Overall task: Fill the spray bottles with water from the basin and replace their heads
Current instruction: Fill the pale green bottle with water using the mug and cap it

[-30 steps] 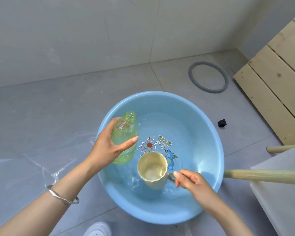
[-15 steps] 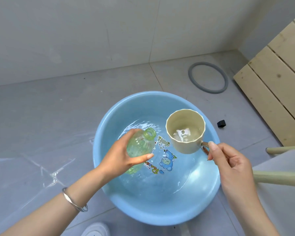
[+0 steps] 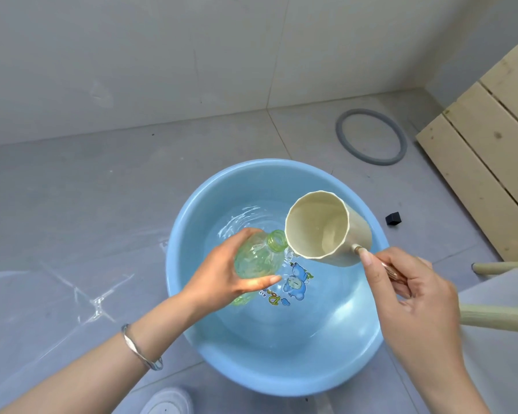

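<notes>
Over the basin (image 3: pixel 281 377), the left hand (image 3: pixel 228 282) grips the bottle (image 3: pixel 257 258), its neck beyond the thumb, seemingly touching the tilted cup (image 3: pixel 317 225) whose handle the right hand (image 3: pixel 413 300) pinches; pour slowly, lip over mouth.

The left hand (image 3: pixel 222 277) curls gripping; the right hand (image 3: pixel 413 291) pinches.

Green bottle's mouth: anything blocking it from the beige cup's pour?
Nothing visible. The translucent green plastic bottle, gripped by the left hand, has an uncapped mouth next to the lower rim of the tilted beige plastic cup, held by its handle in the right hand.
</notes>
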### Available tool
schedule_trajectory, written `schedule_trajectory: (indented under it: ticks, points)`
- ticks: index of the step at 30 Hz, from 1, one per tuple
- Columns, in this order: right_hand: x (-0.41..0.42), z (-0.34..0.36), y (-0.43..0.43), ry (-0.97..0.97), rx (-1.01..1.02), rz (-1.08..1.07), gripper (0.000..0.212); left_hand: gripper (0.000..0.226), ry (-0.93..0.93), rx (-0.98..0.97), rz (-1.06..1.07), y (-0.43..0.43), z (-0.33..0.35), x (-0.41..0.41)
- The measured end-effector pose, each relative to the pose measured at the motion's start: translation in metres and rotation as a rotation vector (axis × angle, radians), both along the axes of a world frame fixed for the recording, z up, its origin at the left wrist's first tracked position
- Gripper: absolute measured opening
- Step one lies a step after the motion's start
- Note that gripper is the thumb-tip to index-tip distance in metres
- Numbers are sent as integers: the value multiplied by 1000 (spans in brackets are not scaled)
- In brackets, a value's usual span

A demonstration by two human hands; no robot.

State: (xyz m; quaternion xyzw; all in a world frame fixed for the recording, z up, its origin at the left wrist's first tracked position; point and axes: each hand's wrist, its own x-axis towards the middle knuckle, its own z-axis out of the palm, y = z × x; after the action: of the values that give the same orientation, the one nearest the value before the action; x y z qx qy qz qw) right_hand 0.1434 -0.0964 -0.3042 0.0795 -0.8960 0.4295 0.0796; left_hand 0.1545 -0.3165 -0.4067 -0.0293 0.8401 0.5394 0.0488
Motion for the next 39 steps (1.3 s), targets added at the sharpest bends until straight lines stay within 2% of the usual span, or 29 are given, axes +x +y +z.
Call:
schedule_trajectory:
  ticks: [6,8,12,39]
  points:
    - [0,2,-1,160,183,20,20,59,-4,-14,0,0,-2,0]
    - [0,2,-2,220,224,36,25,59,-7,-7,1,0,-1,0]
    - [-1,3,-4,301,254,41,33,63,-9,-7,-2,-1,-1,-1]
    - [-7,11,-9,659,517,104,33,66,-20,-13,8,-1,-5,1]
